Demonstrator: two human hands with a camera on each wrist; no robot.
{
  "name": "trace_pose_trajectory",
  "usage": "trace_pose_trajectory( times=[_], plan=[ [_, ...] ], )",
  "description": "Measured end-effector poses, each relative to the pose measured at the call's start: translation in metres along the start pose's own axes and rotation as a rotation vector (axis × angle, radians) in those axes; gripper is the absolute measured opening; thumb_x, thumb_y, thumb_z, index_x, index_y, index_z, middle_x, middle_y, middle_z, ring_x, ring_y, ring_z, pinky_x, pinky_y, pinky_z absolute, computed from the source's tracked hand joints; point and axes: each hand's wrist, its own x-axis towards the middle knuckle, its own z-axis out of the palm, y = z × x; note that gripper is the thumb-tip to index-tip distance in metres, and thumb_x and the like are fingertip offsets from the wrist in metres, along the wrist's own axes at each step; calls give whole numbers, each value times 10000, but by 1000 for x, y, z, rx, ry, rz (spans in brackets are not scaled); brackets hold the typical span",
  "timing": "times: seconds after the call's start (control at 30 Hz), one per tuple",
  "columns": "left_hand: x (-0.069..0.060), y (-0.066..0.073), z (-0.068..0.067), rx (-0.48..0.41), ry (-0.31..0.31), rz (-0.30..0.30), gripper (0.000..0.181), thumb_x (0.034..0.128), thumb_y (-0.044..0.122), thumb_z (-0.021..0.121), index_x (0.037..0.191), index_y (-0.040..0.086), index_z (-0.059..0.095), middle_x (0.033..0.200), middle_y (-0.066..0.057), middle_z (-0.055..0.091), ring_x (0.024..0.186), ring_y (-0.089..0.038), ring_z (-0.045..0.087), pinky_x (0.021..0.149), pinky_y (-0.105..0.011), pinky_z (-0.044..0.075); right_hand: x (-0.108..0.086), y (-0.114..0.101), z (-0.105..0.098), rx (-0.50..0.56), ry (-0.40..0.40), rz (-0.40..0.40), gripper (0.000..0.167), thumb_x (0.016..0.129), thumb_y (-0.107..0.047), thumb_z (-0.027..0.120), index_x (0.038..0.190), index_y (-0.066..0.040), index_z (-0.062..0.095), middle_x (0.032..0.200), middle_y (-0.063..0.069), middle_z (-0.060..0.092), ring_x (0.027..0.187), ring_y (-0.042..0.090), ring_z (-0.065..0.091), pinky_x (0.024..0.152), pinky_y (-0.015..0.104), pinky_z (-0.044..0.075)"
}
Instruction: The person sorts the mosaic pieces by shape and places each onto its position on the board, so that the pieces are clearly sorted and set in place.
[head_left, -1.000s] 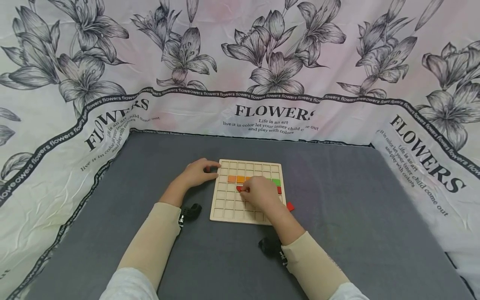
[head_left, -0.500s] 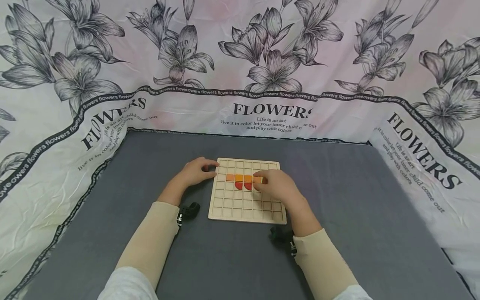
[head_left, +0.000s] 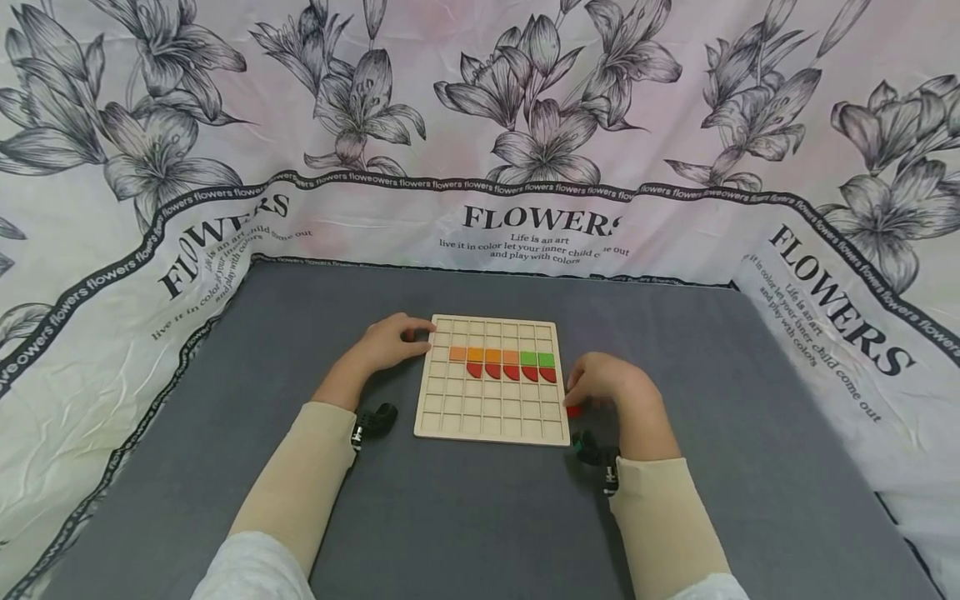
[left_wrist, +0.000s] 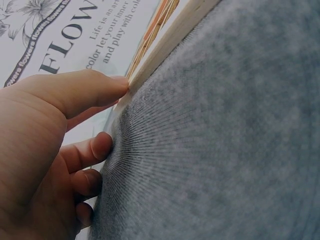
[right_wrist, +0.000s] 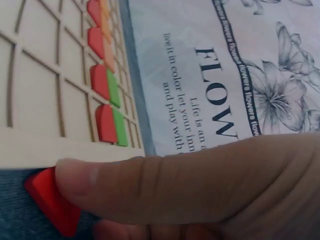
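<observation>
A square wooden grid board (head_left: pixel 487 410) lies on the grey cloth. Across it runs a row of orange and green square tiles (head_left: pixel 537 359), with a row of red quarter-round tiles (head_left: pixel 511 372) directly below. My left hand (head_left: pixel 386 346) touches the board's left edge with thumb and index finger; in the left wrist view its thumb (left_wrist: pixel 107 87) rests against the wooden side. Just off the right edge, my right hand (head_left: pixel 613 379) pinches a loose red tile (right_wrist: pixel 52 200). Its thumb (right_wrist: pixel 100 182) covers part of that tile, and the other fingers are mostly hidden.
Grey cloth (head_left: pixel 450 525) covers the table. A white floral curtain (head_left: pixel 540 233) rises along the back and both sides. Dark wrist cameras hang near the left wrist (head_left: pixel 378 420) and right wrist (head_left: pixel 592 450).
My right hand has left the middle of the board, moving right and down to the loose red tile. The red row is now fully uncovered. My left hand stays at the board's edge.
</observation>
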Motion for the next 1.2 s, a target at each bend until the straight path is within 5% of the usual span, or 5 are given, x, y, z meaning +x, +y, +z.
trace_pose_trajectory(
  times=[0.2,0.43,0.63,0.83,1.2],
  plan=[
    [2,-1,-1,-3,1,-2,435,988,318,711,1399,183,662,1015,-85,527,860,-256,456,766,-410,349,5,4,1,-17,10,63,143,854,-137,832,822,-79,705,751,67,639,629,212,593,575,345,467],
    [2,-2,1,-4,4,1,435,988,322,712,1396,179,662,1009,-84,521,844,-254,451,755,-411,349,9,13,-3,-83,216,86,262,891,-305,812,851,-73,696,764,60,607,683,216,564,615,364,436],
    [2,-3,3,-7,5,-3,433,988,323,714,1395,184,663,1014,-82,520,845,-253,448,760,-415,347,11,19,-4,-131,198,133,329,821,-373,844,789,-88,683,708,49,589,660,210,564,585,361,423],
    [4,-4,4,-15,8,-4,430,986,322,715,1391,187,668,1002,-79,518,837,-251,446,750,-404,345,13,17,-7,-122,296,87,224,845,-228,798,907,-32,709,827,95,628,745,248,580,636,391,463],
    [3,-5,4,-12,10,7,434,985,321,716,1392,182,664,1002,-77,516,834,-252,446,742,-409,346,-1,-5,-14,139,463,-130,315,944,-141,699,1218,13,684,1091,171,671,962,326,616,822,484,503]
  ],
)
